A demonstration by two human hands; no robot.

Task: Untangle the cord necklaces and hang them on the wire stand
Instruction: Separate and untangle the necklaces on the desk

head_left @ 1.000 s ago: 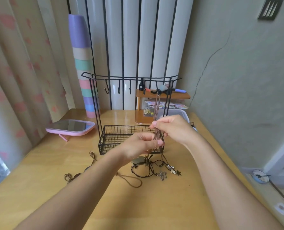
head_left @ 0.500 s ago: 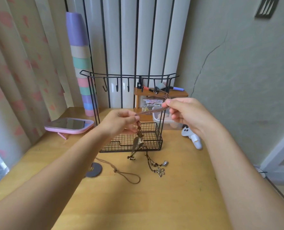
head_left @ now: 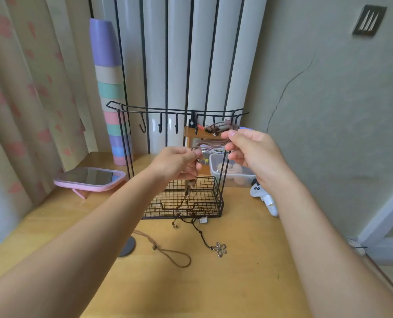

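A black wire stand (head_left: 131, 143) with a row of hooks and a mesh basket stands mid-table. My right hand (head_left: 248, 150) pinches a bunch of brown cords (head_left: 214, 142) just below the stand's right hooks. My left hand (head_left: 177, 164) pinches the same bunch lower down, in front of the stand. Cords hang from it over the basket, and a flower pendant (head_left: 220, 249) on a dark cord lies on the table. A separate brown cord necklace (head_left: 175, 255) with a dark round pendant (head_left: 127, 246) lies to the left on the table.
A pink-framed mirror (head_left: 90, 179) lies at the left. A stack of pastel cups (head_left: 113, 99) stands behind the stand. A small wooden shelf (head_left: 191, 131), a clear plastic box (head_left: 227, 173) and a white controller (head_left: 264, 198) sit at the right, near the wall.
Both hands have risen with the cord bunch from just above the table to the hook bar. The pendants were dragged toward the basket, some lifting off the table.
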